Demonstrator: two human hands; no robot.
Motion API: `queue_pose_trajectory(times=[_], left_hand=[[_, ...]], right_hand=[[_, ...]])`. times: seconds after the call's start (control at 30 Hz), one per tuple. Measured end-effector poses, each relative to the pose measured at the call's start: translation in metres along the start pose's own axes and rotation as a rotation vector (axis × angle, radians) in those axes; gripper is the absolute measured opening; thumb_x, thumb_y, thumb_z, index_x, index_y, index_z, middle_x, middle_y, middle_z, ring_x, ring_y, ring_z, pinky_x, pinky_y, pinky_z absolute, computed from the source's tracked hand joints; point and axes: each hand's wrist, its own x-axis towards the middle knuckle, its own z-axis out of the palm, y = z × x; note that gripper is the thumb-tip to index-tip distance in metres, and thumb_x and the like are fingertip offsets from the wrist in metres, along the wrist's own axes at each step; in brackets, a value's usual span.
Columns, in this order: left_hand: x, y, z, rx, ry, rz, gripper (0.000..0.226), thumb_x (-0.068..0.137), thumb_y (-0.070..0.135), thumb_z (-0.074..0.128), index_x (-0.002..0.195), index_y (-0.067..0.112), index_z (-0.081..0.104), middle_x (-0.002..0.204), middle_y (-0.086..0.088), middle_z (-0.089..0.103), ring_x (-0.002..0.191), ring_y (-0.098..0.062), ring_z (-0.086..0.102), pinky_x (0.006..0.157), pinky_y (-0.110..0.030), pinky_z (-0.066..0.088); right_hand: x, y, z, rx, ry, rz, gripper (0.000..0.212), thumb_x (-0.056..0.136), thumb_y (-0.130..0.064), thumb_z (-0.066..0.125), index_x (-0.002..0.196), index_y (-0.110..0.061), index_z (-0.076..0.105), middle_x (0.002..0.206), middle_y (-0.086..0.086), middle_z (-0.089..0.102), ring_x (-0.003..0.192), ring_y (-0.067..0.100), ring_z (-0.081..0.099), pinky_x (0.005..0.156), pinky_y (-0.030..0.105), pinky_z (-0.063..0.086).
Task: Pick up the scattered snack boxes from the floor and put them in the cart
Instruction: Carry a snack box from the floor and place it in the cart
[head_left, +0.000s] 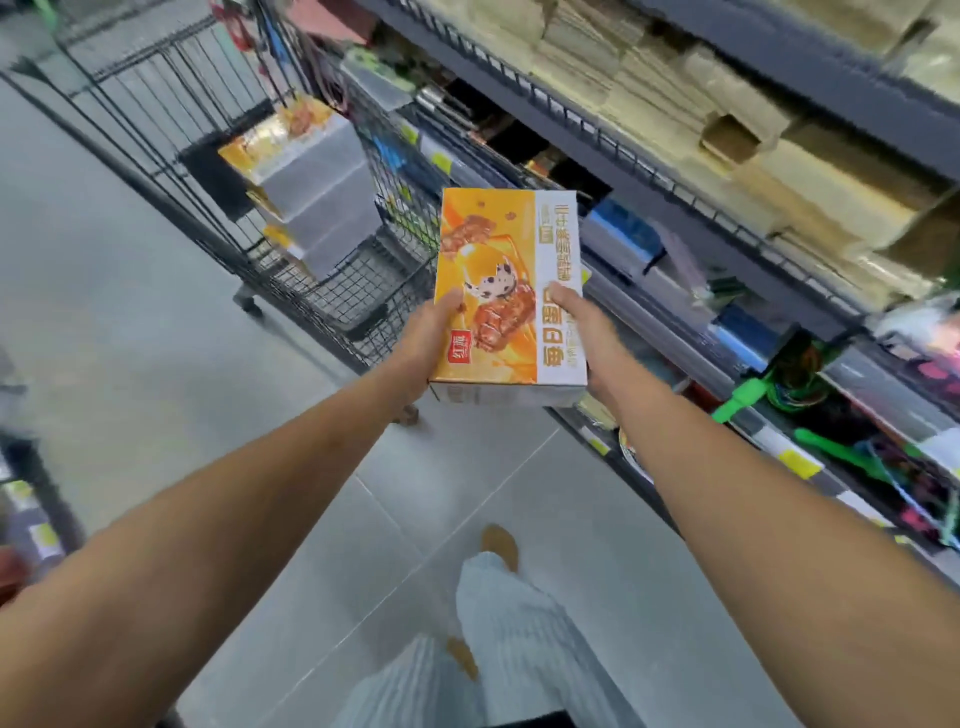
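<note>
Now the cart (171, 119) stands ahead, a stack of boxes (311, 176) inside. I hold one snack box (506, 291) short of it, left grip (426, 343) and right grip (582, 322) curled round its sides; best laid flat on the stack.

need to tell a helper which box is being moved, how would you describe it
Find the wire cart beside the shelves. Just before it, the left hand and right hand hold an orange snack box. Unlike the stacked boxes in the cart, it is outside, in the air.
</note>
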Motion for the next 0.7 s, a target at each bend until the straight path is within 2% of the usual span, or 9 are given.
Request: queue_pose_trajectory(times=[0.1, 0.23, 0.37, 0.47, 0.6, 0.7], left_hand=[[0.021, 0.018, -0.017, -0.098, 0.048, 0.028, 0.051, 0.085, 0.049, 0.052, 0.114, 0.007, 0.057, 0.101, -0.018, 0.069, 0.083, -0.033, 0.067, 0.082, -0.045, 0.055], [0.043, 0.037, -0.044, -0.174, 0.043, 0.049, 0.03, 0.095, 0.04, 0.046, 0.098, 0.013, 0.058, 0.09, -0.012, 0.066, 0.076, -0.028, 0.064, 0.081, -0.04, 0.054], [0.069, 0.047, -0.074, -0.166, 0.103, 0.081, 0.034, 0.097, 0.04, 0.043, 0.104, 0.01, 0.058, 0.092, -0.013, 0.067, 0.076, -0.027, 0.065, 0.085, -0.044, 0.053], [0.087, 0.051, -0.097, -0.162, 0.163, 0.055, 0.031, 0.098, 0.04, 0.043, 0.1, 0.013, 0.058, 0.094, -0.012, 0.068, 0.08, -0.028, 0.067, 0.085, -0.043, 0.054], [0.116, 0.058, -0.134, -0.219, 0.187, 0.014, 0.028, 0.096, 0.04, 0.046, 0.098, 0.016, 0.059, 0.095, -0.012, 0.069, 0.089, -0.031, 0.066, 0.092, -0.046, 0.052], [0.144, 0.068, -0.164, -0.264, 0.175, -0.044, 0.027, 0.095, 0.04, 0.049, 0.099, 0.016, 0.06, 0.092, -0.009, 0.07, 0.085, -0.027, 0.068, 0.091, -0.044, 0.053]], right_hand=[[0.034, -0.022, 0.023, -0.058, -0.063, -0.004, 0.034, 0.074, -0.041, 0.071, 0.098, -0.016, 0.068, 0.077, 0.003, 0.074, 0.063, 0.018, 0.07, 0.059, 0.029, 0.055], [0.071, -0.04, 0.054, -0.115, -0.13, 0.0, 0.026, 0.083, -0.038, 0.067, 0.095, -0.015, 0.068, 0.075, 0.003, 0.074, 0.064, 0.019, 0.071, 0.063, 0.032, 0.056], [0.101, -0.047, 0.09, -0.141, -0.18, 0.007, 0.034, 0.076, -0.044, 0.069, 0.099, -0.017, 0.069, 0.088, 0.008, 0.073, 0.076, 0.026, 0.069, 0.078, 0.04, 0.057], [0.124, -0.052, 0.118, -0.168, -0.196, 0.016, 0.027, 0.081, -0.041, 0.067, 0.094, -0.018, 0.07, 0.086, 0.008, 0.073, 0.074, 0.025, 0.069, 0.077, 0.041, 0.057], [0.157, -0.056, 0.157, -0.165, -0.203, 0.046, 0.023, 0.084, -0.038, 0.066, 0.093, -0.017, 0.071, 0.08, 0.005, 0.072, 0.068, 0.021, 0.07, 0.067, 0.034, 0.057], [0.185, -0.058, 0.189, -0.166, -0.15, 0.079, 0.028, 0.077, -0.04, 0.071, 0.093, -0.016, 0.071, 0.09, 0.01, 0.072, 0.077, 0.026, 0.07, 0.076, 0.039, 0.058]])
